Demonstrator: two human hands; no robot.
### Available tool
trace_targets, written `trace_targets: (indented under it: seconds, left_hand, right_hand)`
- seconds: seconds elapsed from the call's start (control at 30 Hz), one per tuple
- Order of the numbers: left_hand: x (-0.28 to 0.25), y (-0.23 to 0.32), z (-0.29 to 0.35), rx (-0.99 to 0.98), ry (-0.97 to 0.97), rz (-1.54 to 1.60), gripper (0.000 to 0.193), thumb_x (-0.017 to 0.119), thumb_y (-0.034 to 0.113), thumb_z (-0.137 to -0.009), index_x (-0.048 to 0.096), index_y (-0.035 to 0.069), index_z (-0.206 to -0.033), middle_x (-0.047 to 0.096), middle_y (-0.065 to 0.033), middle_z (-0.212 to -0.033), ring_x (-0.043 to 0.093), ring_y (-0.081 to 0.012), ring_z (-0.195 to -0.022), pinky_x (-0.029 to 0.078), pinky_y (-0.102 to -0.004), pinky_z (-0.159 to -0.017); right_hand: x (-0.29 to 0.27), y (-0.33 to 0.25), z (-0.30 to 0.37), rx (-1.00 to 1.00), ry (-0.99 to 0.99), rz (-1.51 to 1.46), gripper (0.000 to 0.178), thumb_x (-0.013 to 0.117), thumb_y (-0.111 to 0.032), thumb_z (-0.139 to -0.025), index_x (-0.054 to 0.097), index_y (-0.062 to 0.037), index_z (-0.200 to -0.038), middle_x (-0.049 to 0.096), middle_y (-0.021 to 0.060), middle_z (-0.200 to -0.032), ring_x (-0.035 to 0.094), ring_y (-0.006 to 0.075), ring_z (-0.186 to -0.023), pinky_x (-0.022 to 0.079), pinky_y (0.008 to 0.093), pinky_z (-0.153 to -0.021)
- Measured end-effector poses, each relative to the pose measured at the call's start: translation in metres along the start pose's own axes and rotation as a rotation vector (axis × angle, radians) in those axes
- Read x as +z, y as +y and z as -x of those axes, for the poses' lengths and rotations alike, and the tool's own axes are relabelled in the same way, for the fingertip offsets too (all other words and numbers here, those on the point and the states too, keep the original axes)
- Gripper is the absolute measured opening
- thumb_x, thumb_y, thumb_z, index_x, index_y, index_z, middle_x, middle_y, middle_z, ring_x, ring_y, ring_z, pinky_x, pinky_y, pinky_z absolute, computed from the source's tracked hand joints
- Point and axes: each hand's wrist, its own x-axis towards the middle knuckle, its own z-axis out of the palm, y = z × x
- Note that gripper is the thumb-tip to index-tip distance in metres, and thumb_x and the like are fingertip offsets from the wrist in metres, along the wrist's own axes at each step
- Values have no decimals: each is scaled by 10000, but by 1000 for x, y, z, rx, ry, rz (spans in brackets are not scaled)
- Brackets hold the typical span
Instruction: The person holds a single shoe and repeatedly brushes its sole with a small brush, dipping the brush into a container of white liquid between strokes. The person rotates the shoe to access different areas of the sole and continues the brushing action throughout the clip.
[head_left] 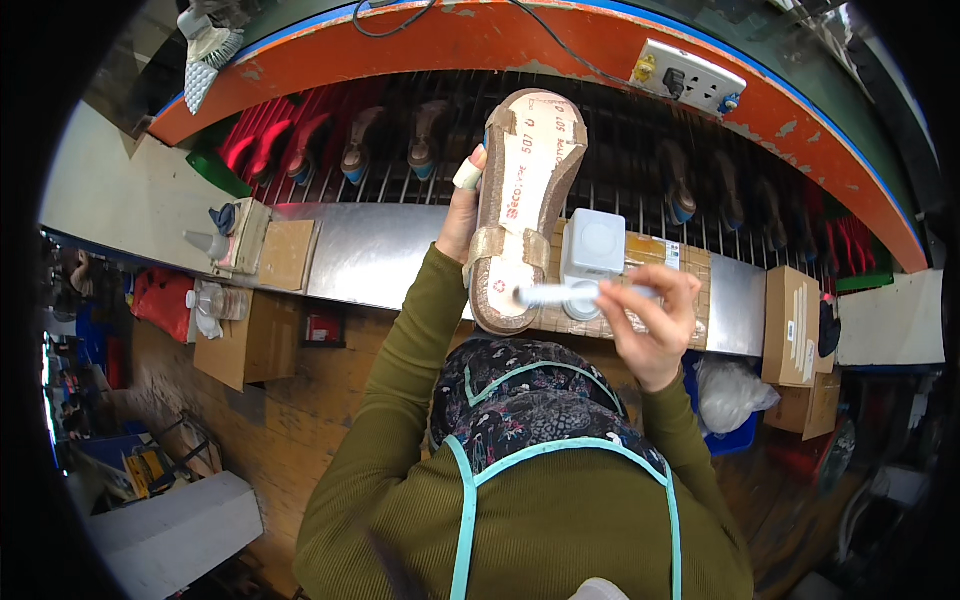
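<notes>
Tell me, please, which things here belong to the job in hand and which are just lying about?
In use: sandal in left hand; white brush in right hand; white tub.
Lying about: cardboard boxes, bottle, plastic bag, racked shoes.

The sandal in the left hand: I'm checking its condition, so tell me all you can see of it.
The sandal is held up on end, toe upward, insole facing the camera. Its footbed looks like pale board with red print, edged in tan. A glittery gold strap crosses low down. The left hand grips its left edge; the right hand holds a white brush-like tool against its heel end.
</notes>
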Motion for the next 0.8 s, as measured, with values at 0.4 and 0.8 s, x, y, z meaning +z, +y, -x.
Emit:
trace_targets:
  seconds: [0.4,0.8]
  left_hand:
    - [-17,-10,27,-6,-77,70,822,535,661,-896,469,-5,-1373,630,-180,-1227,695,-202,-1007,611,-301,-832]
    - [-15,-18,35,-20,-70,34,865,519,688,-887,450,-15,-1388,622,-192,-1244,690,-220,-1015,607,-317,-846]
  right_hand:
    - [8,-18,22,5,-17,-68,315,884,-188,-648,774,-196,-943,615,-9,-946,554,121,-827,280,340,-773]
    - [7,-30,22,2,-96,-147,275,865,-195,-672,783,-160,-932,626,2,-906,558,121,-784,292,324,-768]
